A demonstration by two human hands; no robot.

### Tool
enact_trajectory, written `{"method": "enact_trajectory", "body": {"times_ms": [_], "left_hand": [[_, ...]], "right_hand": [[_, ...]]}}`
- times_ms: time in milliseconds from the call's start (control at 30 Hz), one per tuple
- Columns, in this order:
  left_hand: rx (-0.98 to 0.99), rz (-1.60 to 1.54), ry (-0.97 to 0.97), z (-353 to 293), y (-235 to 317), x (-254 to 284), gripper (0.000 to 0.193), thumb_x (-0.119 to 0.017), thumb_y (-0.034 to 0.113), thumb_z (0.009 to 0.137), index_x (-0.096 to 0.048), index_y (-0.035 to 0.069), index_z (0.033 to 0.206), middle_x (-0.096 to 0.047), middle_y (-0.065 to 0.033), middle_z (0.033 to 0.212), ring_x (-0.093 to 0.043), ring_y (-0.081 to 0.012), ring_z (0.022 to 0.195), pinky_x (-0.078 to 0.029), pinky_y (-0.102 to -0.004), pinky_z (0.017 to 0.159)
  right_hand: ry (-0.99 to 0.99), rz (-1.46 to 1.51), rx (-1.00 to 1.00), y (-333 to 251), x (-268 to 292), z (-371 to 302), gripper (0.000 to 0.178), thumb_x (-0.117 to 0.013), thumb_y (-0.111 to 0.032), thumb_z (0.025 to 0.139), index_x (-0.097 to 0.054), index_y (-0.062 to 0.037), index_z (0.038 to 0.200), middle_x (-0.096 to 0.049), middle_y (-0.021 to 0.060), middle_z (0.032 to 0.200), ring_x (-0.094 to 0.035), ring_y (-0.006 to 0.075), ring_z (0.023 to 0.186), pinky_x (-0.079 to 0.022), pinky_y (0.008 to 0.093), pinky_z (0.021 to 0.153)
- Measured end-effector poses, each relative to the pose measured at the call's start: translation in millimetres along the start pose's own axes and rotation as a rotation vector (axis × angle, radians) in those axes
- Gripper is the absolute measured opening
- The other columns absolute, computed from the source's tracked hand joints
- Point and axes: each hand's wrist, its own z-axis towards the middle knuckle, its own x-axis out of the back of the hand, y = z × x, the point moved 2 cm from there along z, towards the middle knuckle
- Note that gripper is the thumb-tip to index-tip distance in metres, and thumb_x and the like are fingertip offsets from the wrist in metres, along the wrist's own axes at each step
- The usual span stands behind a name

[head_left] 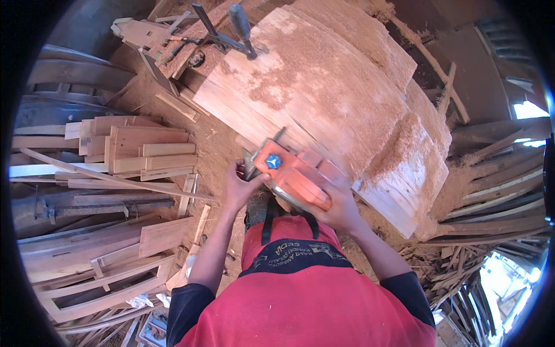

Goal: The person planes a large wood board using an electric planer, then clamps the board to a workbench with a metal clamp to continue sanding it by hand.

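An orange electric planer (300,180) with a blue front knob (273,161) lies along the near edge of a wide wooden panel (347,110). My right hand (340,205) is closed around its rear handle. At the front end, my left hand (240,188) grips the dark metal part beside the planer's body, the thumb reaching toward the knob side. Sawdust and shavings cover much of the panel, and pale bare wood shows near the planer. The planer's sole is hidden from above.
A bar clamp (241,34) stands upright at the panel's far left corner. Stacked boards (144,147) and a wooden frame (104,289) lie to the left. Long curved planks (497,199) are piled at the right, above scrap wood (457,269).
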Motion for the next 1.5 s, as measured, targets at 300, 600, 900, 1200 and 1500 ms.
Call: {"method": "enact_trajectory", "body": {"times_ms": [300, 600, 900, 1200, 1500], "left_hand": [[-0.040, -0.081, 0.083, 118.4, -21.7, 122.8, 0.073, -0.092, 0.037, 0.070, -0.062, -0.007, 0.119, -0.067, -0.0086, 0.096, -0.059, -0.0144, 0.086, -0.051, -0.0296, 0.077], [-0.072, -0.140, 0.206, 240.1, -65.4, 240.9, 0.057, -0.080, 0.030, 0.088, -0.060, -0.007, 0.126, -0.069, -0.0083, 0.111, -0.062, -0.0134, 0.099, -0.050, -0.0276, 0.089], [-0.006, -0.229, 0.085, 174.4, -79.6, 180.2, 0.052, -0.075, 0.022, 0.093, -0.056, -0.004, 0.134, -0.064, 0.0003, 0.098, -0.053, -0.0073, 0.078, -0.044, -0.0219, 0.069], [-0.007, 0.091, -0.107, -68.9, 9.7, -77.4, 0.072, -0.092, 0.043, 0.068, -0.054, -0.003, 0.109, -0.059, -0.0069, 0.091, -0.056, -0.0162, 0.080, -0.048, -0.0312, 0.068], [-0.038, 0.059, -0.128, -93.2, 10.4, -113.0, 0.075, -0.095, 0.041, 0.063, -0.055, -0.003, 0.109, -0.063, -0.0101, 0.093, -0.060, -0.0166, 0.080, -0.052, -0.0317, 0.071]], "right_hand": [[-0.014, 0.138, -0.018, -74.1, -72.6, 150.4, 0.034, -0.073, -0.026, 0.078, -0.067, -0.0029, 0.103, -0.069, 0.0213, 0.087, -0.068, 0.0413, 0.083, -0.054, 0.0483, 0.073], [-0.054, 0.292, 0.098, -134.4, -128.6, 292.7, 0.036, -0.072, -0.024, 0.076, -0.065, 0.0057, 0.095, -0.069, 0.0275, 0.086, -0.070, 0.0431, 0.081, -0.056, 0.0506, 0.074], [-0.081, 0.276, 0.074, -86.0, -98.2, 196.6, 0.038, -0.072, -0.023, 0.077, -0.064, 0.0020, 0.104, -0.070, 0.0255, 0.095, -0.070, 0.0411, 0.087, -0.056, 0.0491, 0.080], [-0.030, 0.048, -0.095, 57.1, 33.4, -103.2, 0.057, -0.081, -0.032, 0.074, -0.063, -0.0077, 0.122, -0.069, 0.0181, 0.100, -0.068, 0.0389, 0.092, -0.056, 0.0458, 0.078], [-0.006, 0.106, -0.152, 62.3, 60.5, -135.8, 0.040, -0.076, -0.017, 0.069, -0.067, -0.0039, 0.106, -0.068, 0.0187, 0.094, -0.068, 0.0397, 0.086, -0.055, 0.0428, 0.073]]}}
